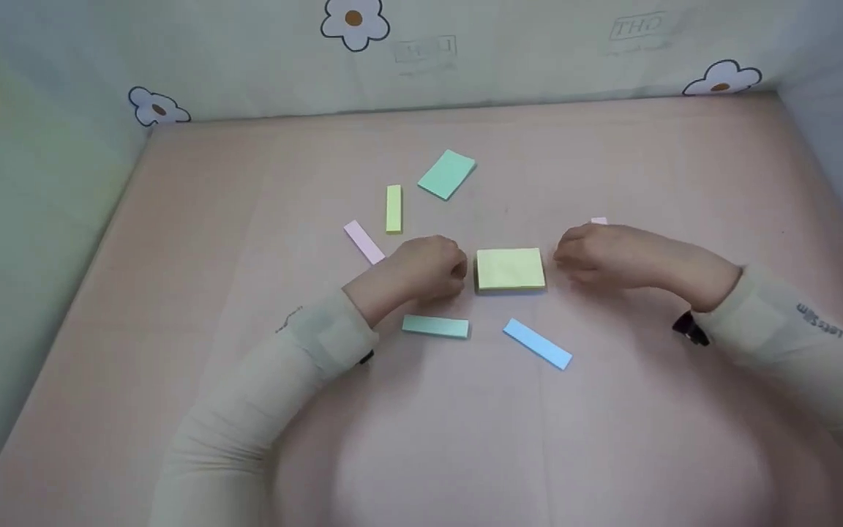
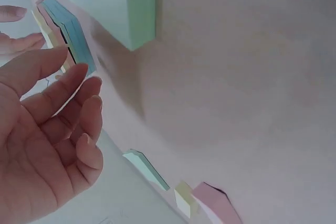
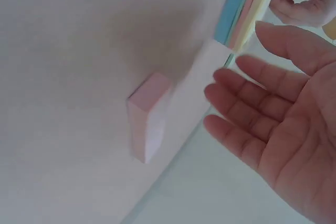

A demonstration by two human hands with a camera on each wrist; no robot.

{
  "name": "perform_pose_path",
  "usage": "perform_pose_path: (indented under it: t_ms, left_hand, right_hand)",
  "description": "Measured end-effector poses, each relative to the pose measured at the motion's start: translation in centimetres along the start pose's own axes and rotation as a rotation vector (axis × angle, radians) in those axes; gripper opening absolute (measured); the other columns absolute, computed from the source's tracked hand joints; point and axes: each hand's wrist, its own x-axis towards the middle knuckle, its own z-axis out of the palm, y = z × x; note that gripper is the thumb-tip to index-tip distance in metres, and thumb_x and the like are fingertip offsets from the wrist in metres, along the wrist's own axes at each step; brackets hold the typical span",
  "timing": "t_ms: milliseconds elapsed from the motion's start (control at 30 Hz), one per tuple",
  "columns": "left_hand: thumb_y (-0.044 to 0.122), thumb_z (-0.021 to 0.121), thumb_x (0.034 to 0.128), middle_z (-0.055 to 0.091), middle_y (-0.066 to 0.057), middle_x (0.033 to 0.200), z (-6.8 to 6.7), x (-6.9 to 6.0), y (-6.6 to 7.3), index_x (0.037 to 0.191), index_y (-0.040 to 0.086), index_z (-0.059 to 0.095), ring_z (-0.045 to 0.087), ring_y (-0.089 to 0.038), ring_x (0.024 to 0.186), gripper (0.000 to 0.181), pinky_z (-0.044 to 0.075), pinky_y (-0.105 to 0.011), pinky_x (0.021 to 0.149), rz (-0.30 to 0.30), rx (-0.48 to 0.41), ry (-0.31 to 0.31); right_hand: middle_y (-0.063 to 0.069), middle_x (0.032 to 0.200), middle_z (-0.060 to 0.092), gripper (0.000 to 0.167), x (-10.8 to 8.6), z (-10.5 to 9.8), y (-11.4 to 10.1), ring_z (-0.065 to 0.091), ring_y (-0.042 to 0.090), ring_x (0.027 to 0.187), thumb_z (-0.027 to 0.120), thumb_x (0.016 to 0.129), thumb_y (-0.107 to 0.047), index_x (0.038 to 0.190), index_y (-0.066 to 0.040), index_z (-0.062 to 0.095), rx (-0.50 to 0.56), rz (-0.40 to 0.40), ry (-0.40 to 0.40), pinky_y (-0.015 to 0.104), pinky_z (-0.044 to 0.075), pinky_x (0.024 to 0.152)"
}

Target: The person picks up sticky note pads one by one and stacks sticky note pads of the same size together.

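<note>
A stack of rectangular sticky-note pads (image 1: 510, 268) lies between the two hands, yellow on top. In the right wrist view the stack (image 3: 244, 17) shows blue, green, pink and yellow layers. The left hand (image 1: 429, 269) is just left of it, fingers loosely bent, holding nothing; the left wrist view shows this hand (image 2: 52, 135) with thumb and fingertips near the stack (image 2: 68, 32). To the stack's right, the right hand (image 1: 608, 256) has relaxed, slightly bent fingers and holds nothing, as the right wrist view shows of this hand (image 3: 283, 103).
A green pad (image 1: 448, 175) lies behind the stack. Narrow strips lie around: yellow (image 1: 394, 209), pink (image 1: 364, 242), green (image 1: 435, 326) and blue (image 1: 537, 344). Another pink strip (image 1: 598, 220) is mostly hidden behind the right hand. Cloth walls (image 1: 260, 58) bound the pink surface (image 1: 421, 439).
</note>
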Motion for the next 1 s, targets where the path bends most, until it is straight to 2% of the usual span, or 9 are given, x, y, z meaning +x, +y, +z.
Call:
perform_pose_path:
  t_ms: [100,200,467,767,1000]
  left_hand:
    - [0.013,0.053,0.0891,0.062,-0.004,0.086,0.1,0.0,0.1,0.097,0.009,0.069,0.049,-0.016,0.077,0.017,0.043,-0.028,0.07,0.02,-0.01,0.003]
    - [0.012,0.052,0.0897,0.062,-0.004,0.086,0.3,0.2,0.3,0.098,0.009,0.069,0.048,-0.016,0.077,0.019,0.043,-0.027,0.07,0.024,-0.023,0.005]
    - [0.011,0.053,0.0896,0.061,-0.004,0.087,0.7,0.6,0.6,0.098,0.008,0.069,0.049,-0.016,0.078,0.018,0.041,-0.026,0.069,-0.045,-0.135,-0.004]
    - [0.01,0.053,0.0888,0.061,-0.004,0.088,0.8,0.8,0.8,0.096,0.007,0.069,0.048,-0.016,0.079,0.018,0.041,-0.026,0.07,-0.038,-0.148,-0.002]
    - [0.01,0.052,0.0885,0.06,-0.005,0.089,0.9,0.8,0.8,0.097,0.007,0.068,0.048,-0.017,0.08,0.018,0.04,-0.025,0.068,-0.058,-0.152,-0.011]
  right_hand:
    - [0.011,0.091,0.064,0.015,0.1,0.3,0.1,0.059,0.024,0.087,0.059,0.081,0.004,0.094,0.001,0.066,-0.004,-0.062,-0.019,0.037,0.048,0.077]
    - [0.01,0.091,0.064,0.016,0.3,0.6,0.1,0.06,0.022,0.086,0.058,0.081,0.005,0.094,0.0,0.067,0.012,-0.077,-0.044,0.036,0.049,0.075]
    - [0.008,0.09,0.065,0.022,1.0,0.7,-0.1,0.059,0.019,0.082,0.06,0.082,0.004,0.1,-0.004,0.069,0.023,-0.102,-0.058,0.034,0.05,0.073]
    - [0.006,0.084,0.062,0.019,1.2,1.0,0.0,0.055,0.016,0.075,0.06,0.082,0.002,0.095,-0.008,0.07,0.037,-0.082,-0.024,0.032,0.048,0.069]
    - [0.005,0.08,0.06,0.018,1.3,1.2,-0.1,0.054,0.015,0.074,0.057,0.082,0.002,0.09,-0.009,0.069,0.045,-0.083,-0.012,0.031,0.046,0.068]
